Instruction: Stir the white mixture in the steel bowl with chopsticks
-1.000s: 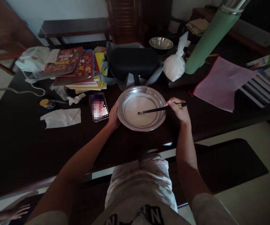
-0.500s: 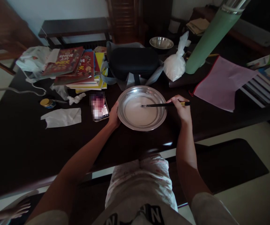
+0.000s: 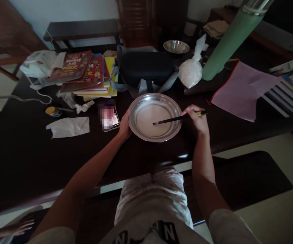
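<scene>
A round metal plate [image 3: 138,104] with pale white liquid in it rests on the dark table [image 3: 21,156] in front of me. My left hand [image 3: 125,124] grips the plate's left rim. My right hand [image 3: 196,119] is closed on a pair of dark chopsticks [image 3: 173,119], whose tips lie in the liquid near the plate's middle. A phone [image 3: 110,118] with a lit screen lies just left of my left hand.
Behind the plate sit a black case [image 3: 146,66], a stack of books [image 3: 85,73], a tied white bag [image 3: 190,71], a small metal bowl [image 3: 176,46] and a green cylinder [image 3: 228,42]. A pink folder [image 3: 240,89] lies right. Crumpled tissue [image 3: 69,127] and a small jar [image 3: 51,111] lie left.
The chopstick tips moved within the plate, from lower middle up toward the far side and back down to the middle. My left hand stayed on the rim.
</scene>
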`<state>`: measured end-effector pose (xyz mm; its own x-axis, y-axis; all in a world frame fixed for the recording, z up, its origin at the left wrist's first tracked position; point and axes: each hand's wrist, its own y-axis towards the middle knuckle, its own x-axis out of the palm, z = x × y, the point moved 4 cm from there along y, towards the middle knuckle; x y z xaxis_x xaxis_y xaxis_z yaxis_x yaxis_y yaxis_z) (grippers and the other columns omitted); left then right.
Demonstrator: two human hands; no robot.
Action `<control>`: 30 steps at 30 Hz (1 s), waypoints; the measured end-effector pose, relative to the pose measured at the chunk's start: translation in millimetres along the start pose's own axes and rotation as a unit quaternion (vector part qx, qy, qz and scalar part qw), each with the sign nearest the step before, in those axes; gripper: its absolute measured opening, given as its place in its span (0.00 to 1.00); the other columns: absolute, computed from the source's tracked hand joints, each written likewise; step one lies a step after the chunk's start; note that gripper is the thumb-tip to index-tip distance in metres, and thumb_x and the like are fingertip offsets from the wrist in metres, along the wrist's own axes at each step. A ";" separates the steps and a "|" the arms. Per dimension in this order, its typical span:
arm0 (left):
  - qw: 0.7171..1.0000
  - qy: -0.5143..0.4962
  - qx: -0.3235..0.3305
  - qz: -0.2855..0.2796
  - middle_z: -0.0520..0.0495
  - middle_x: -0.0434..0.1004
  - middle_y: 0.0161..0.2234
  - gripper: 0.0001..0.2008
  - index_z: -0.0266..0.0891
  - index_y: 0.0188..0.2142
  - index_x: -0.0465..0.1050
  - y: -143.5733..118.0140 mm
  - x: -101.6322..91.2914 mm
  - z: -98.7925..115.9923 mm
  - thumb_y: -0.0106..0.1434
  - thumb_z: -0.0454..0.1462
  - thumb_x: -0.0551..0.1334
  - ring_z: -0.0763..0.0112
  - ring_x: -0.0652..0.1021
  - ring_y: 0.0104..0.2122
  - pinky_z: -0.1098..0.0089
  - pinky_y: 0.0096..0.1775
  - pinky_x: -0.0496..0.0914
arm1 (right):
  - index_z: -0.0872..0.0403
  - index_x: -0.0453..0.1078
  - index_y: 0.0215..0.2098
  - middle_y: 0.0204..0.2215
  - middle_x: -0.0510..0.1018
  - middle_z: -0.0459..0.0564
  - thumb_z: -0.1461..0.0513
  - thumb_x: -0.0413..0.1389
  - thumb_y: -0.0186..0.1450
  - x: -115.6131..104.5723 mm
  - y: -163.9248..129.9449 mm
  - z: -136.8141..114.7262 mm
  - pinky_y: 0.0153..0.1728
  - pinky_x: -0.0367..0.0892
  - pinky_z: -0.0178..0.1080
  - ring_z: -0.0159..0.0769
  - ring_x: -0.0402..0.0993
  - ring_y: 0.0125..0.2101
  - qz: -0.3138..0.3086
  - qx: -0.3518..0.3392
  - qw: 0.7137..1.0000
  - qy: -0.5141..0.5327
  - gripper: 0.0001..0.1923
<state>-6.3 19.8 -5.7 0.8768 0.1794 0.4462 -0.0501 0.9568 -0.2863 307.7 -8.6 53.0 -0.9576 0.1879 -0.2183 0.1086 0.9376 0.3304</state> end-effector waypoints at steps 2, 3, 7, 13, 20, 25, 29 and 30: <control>1.000 -0.001 0.007 0.000 0.46 0.88 0.41 0.13 0.42 0.36 0.82 0.0 -0.4 0.4 0.66 0.48 0.68 0.53 0.81 0.56 0.58 0.60 0.74 | 0.48 0.78 0.24 0.25 0.83 0.46 0.36 0.63 0.63 3.5 0.5 -1.4 0.37 0.75 0.42 0.39 0.81 0.31 -0.031 -0.013 0.999 -0.015 0.27; 1.000 0.000 0.013 0.000 0.46 0.88 0.42 0.13 0.42 0.37 0.82 0.1 -0.6 0.7 0.65 0.49 0.68 0.54 0.81 0.56 0.58 0.59 0.74 | 0.48 0.78 0.24 0.26 0.83 0.46 0.36 0.62 0.63 3.6 0.6 -1.9 0.36 0.75 0.42 0.39 0.81 0.31 -0.027 -0.019 0.999 -0.020 0.27; 1.000 0.010 0.029 -0.006 0.46 0.88 0.43 0.14 0.43 0.37 0.83 0.6 -0.6 0.7 0.62 0.50 0.70 0.54 0.81 0.57 0.59 0.59 0.74 | 0.47 0.79 0.26 0.25 0.83 0.45 0.39 0.62 0.65 -2.2 -0.6 -1.1 0.38 0.75 0.42 0.38 0.80 0.30 0.040 -0.012 0.999 -0.002 0.24; 1.000 0.003 0.029 0.000 0.46 0.88 0.42 0.13 0.44 0.38 0.84 0.0 -0.2 0.6 0.61 0.49 0.70 0.52 0.81 0.57 0.58 0.58 0.75 | 0.47 0.81 0.26 0.26 0.84 0.46 0.37 0.63 0.64 5.6 0.1 -3.4 0.37 0.76 0.43 0.39 0.81 0.31 -0.033 -0.019 0.999 -0.018 0.25; 0.999 0.001 0.031 -0.016 0.46 0.88 0.45 0.13 0.42 0.38 0.83 -2.3 1.6 3.8 0.62 0.49 0.70 0.52 0.80 0.58 0.58 0.60 0.74 | 0.47 0.79 0.25 0.23 0.82 0.45 0.39 0.64 0.64 2.5 -0.4 -2.2 0.35 0.76 0.42 0.38 0.80 0.28 -0.001 0.003 1.000 0.016 0.24; 0.999 0.002 0.028 -0.020 0.45 0.88 0.45 0.15 0.42 0.40 0.83 -2.3 2.3 4.0 0.62 0.49 0.69 0.53 0.80 0.58 0.58 0.61 0.73 | 0.48 0.80 0.24 0.25 0.83 0.46 0.37 0.64 0.63 3.5 1.9 -6.7 0.36 0.75 0.43 0.39 0.81 0.30 -0.008 -0.016 1.000 -0.017 0.25; 1.000 0.006 0.026 -0.016 0.45 0.88 0.44 0.14 0.42 0.39 0.83 -3.1 2.0 4.5 0.62 0.49 0.69 0.54 0.81 0.56 0.58 0.59 0.74 | 0.48 0.78 0.24 0.23 0.81 0.45 0.38 0.63 0.64 -2.7 0.5 -4.2 0.34 0.75 0.43 0.39 0.80 0.27 0.037 0.001 0.999 0.008 0.26; 1.000 0.006 0.023 -0.014 0.45 0.88 0.43 0.14 0.42 0.39 0.83 -3.3 1.8 4.2 0.63 0.49 0.69 0.54 0.82 0.55 0.58 0.59 0.74 | 0.48 0.78 0.24 0.23 0.81 0.45 0.38 0.63 0.64 -0.4 0.1 -4.4 0.34 0.76 0.42 0.38 0.80 0.27 0.011 -0.001 1.000 0.004 0.25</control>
<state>-6.6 17.9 -0.3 0.8838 0.1501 0.4432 -0.0469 0.9708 -0.2354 306.9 -9.9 57.1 -0.9573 0.2062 -0.2026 0.1295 0.9324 0.3374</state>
